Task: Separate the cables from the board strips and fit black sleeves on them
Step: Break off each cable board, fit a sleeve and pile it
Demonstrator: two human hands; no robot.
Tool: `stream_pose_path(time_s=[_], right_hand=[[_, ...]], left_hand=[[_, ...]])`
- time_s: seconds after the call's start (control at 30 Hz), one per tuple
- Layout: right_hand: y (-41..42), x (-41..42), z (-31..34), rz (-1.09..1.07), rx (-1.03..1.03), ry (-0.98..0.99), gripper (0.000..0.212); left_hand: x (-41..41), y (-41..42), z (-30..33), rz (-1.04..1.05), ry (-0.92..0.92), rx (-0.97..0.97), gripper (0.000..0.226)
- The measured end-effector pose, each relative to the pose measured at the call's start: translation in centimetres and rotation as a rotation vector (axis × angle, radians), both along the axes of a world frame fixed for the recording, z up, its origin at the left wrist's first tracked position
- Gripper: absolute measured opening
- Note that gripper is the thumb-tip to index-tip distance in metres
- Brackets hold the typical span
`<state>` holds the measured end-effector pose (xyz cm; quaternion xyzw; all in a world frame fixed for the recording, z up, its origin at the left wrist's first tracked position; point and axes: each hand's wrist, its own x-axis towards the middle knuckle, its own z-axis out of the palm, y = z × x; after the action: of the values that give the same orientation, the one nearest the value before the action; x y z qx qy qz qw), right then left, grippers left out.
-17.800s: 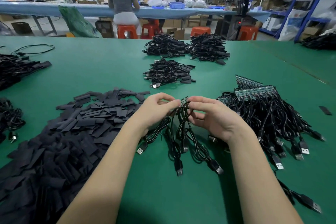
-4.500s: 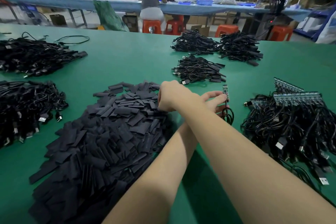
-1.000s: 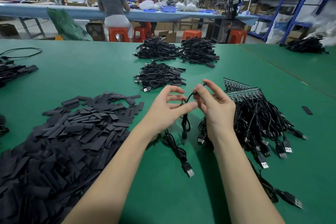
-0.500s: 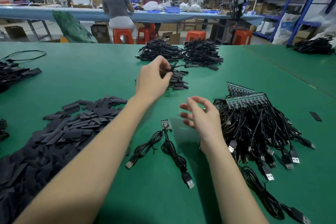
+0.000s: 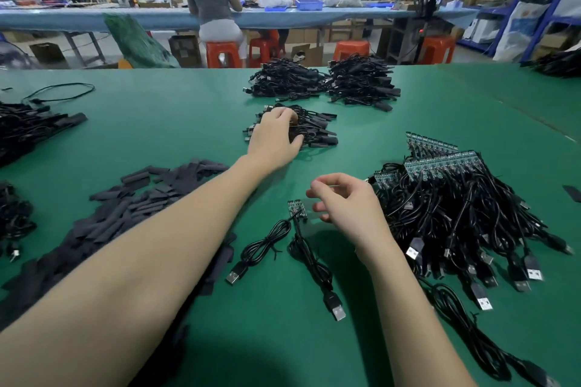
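My left hand (image 5: 275,137) reaches forward and rests on a small pile of sleeved cables (image 5: 314,132), thumb spread from the fingers. My right hand (image 5: 345,207) hovers over the green table (image 5: 176,122) with loosely curled fingers and holds nothing. Just left of it lies a short board strip (image 5: 297,209) with two black USB cables (image 5: 311,261) still joined to it. A large heap of flat black sleeves (image 5: 125,214) lies at the left under my left forearm. At the right sits a bundle of cables (image 5: 456,223) on green board strips (image 5: 440,163).
Two more cable piles (image 5: 323,82) lie at the back of the table, and other black cable heaps (image 5: 25,129) at the left edge. One loose cable (image 5: 471,327) trails at the lower right. People sit at a far blue table (image 5: 94,17).
My left hand has come down from above the small pile onto it, with the cable it carried. My right hand has stayed near the short board strip.
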<state>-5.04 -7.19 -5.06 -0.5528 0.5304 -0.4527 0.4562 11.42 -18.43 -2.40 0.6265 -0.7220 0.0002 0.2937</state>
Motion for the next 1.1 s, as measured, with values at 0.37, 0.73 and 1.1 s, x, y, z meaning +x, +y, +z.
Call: stream_pose_path(time_s=[0.37,0.73,1.1], right_hand=[[0.8,1.3,-0.4,0.098,-0.067,0.481,0.010],[1.4,1.9,-0.5,0.096,-0.092,0.528,0.015],[1.2,2.0,-0.7,0.086,-0.089,0.548,0.017]], left_hand=[[1.9,12.4,-3.0,0.005,0.191,0.099,0.031],[4.7,13.3,-1.4,0.370,-0.203,0.206,0.061],[4.0,13.7,-3.7,0.501,-0.245,0.391,0.049]])
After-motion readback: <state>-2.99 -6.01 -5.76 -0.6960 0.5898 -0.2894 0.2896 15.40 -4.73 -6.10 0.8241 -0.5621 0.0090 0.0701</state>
